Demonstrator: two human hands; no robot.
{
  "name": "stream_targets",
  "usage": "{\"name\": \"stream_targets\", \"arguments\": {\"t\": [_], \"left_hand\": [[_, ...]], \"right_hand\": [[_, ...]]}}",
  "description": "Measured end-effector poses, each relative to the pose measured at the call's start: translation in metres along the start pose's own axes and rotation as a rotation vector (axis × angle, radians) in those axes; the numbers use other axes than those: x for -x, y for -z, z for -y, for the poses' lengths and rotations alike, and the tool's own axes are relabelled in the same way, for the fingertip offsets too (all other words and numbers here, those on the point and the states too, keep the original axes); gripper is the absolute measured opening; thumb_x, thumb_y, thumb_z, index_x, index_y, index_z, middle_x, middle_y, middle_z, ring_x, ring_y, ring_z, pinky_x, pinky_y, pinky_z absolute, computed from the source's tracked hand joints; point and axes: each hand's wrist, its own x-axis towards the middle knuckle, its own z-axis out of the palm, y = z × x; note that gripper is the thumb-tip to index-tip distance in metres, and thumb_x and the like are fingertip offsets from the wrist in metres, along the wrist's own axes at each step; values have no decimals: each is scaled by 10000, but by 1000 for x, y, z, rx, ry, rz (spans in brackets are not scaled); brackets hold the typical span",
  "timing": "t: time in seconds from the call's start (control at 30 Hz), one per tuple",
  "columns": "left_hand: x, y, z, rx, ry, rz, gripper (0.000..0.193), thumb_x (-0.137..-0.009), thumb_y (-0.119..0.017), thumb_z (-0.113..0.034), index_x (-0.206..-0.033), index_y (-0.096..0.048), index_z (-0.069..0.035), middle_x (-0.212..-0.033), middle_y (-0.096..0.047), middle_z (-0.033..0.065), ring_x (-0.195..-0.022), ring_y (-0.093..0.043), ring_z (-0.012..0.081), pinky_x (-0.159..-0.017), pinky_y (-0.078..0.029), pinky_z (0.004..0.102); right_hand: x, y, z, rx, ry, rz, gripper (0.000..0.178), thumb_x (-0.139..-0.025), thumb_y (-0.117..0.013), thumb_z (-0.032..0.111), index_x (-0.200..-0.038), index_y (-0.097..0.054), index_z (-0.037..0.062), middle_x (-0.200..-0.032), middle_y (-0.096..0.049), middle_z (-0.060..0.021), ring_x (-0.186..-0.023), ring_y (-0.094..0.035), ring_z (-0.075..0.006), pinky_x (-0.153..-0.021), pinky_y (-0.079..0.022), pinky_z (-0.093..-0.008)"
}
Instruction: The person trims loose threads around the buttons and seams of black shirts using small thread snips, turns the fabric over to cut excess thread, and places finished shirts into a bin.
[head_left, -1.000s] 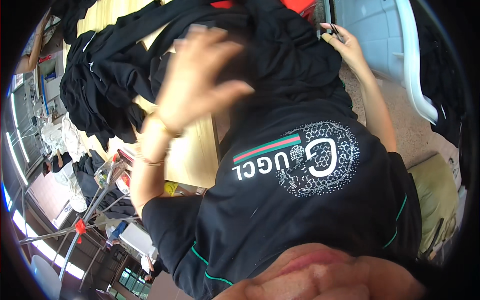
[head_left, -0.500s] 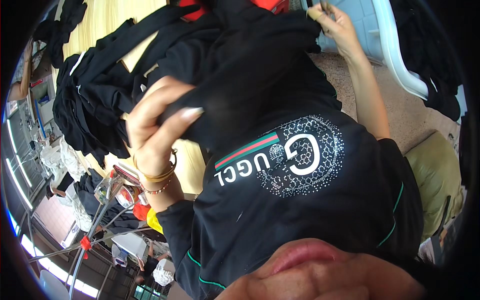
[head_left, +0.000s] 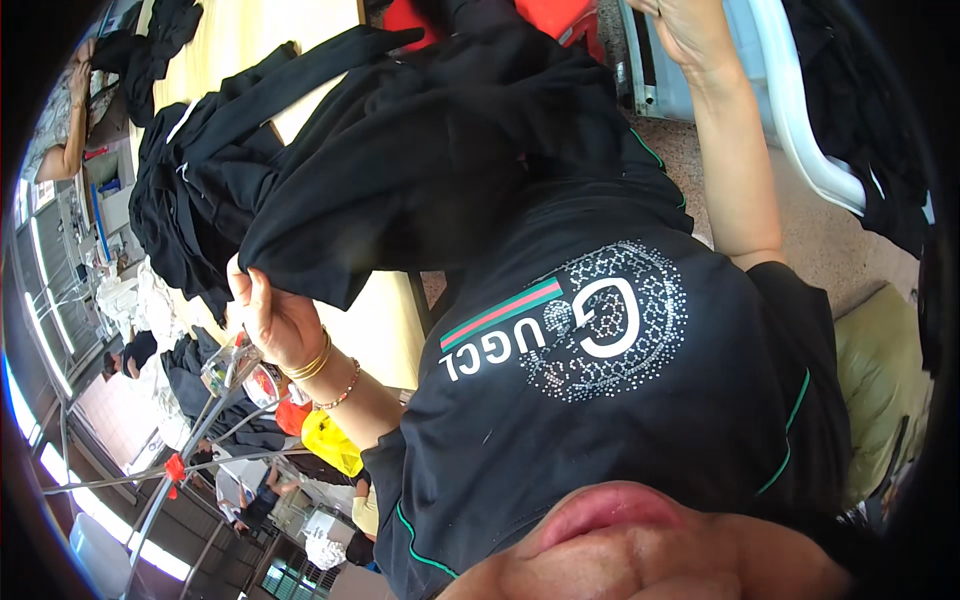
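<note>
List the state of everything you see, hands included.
Left hand: pinching the black garment by its edge
Right hand: cut off by the picture's top; grip unclear
Black garment: loosely spread, creased
Wooden table: partly covered with rumpled black cloth
Red strip: tied around metal rods

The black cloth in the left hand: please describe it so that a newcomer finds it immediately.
Find the pale wooden table. Between its black heap and the person's shirt spreads the black cloth. Unlike the heap, it is pinched by the left hand.
</note>
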Motion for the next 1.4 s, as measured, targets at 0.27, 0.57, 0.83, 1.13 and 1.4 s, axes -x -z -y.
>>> {"name": "stream_targets", "arguments": {"t": [0.27, 0.57, 0.83, 1.13, 1.4], "left_hand": [[5, -31, 16, 73, -2, -69, 259, -985, -546, -7, -1237, -587, 35, -1226, -670, 187, -1169, -641, 269, -1068, -466, 401], [-21, -60, 35, -1038, 677, 367, 198, -1029, -608, -163, -1074, -683, 15, -953, -680, 34, -816, -612, 71, -712, -495, 218], [-66, -129, 132, -1783, -197, 193, 285, -923, -717, -280, -1060, -721, -30, -969, -730, 123, -800, -698, 300, -722, -538, 357], [-54, -30, 81, -562, 216, -274, 225, -984, -641, -98, -1166, -679, 30, -1097, -704, 26, -1056, -638, 122, -953, -469, 278], [9, 5, 2, -229, -32, -399, 253, -1049, -532, -145, -1178, -637, 46, -1121, -700, 145, -1044, -676, 203, -972, -511, 320]], "right_hand": [[24, 8, -17, 50, -241, -25, 274, -1003, -643, 181, -1241, -642, 45, -769, -546, 81, -558, -394, 9, -491, -265, -162], [35, -1, -61, 225, -465, 40, 356, -920, -723, 275, -1208, -664, 75, -815, -585, 63, -637, -474, -17, -546, -331, -179], [16, 9, -148, 641, -206, 179, 417, -844, -760, 101, -1234, -643, 8, -814, -566, 18, -742, -508, -81, -669, -418, -233], [-4, 9, -77, 386, -156, 149, 177, -854, -739, 56, -999, -711, -41, -929, -660, -65, -812, -644, -159, -727, -500, -283], [-3, -34, -28, 302, 41, 547, 191, -849, -668, -143, -1008, -722, -53, -1064, -720, -179, -671, -603, -85, -532, -439, -180]]}}
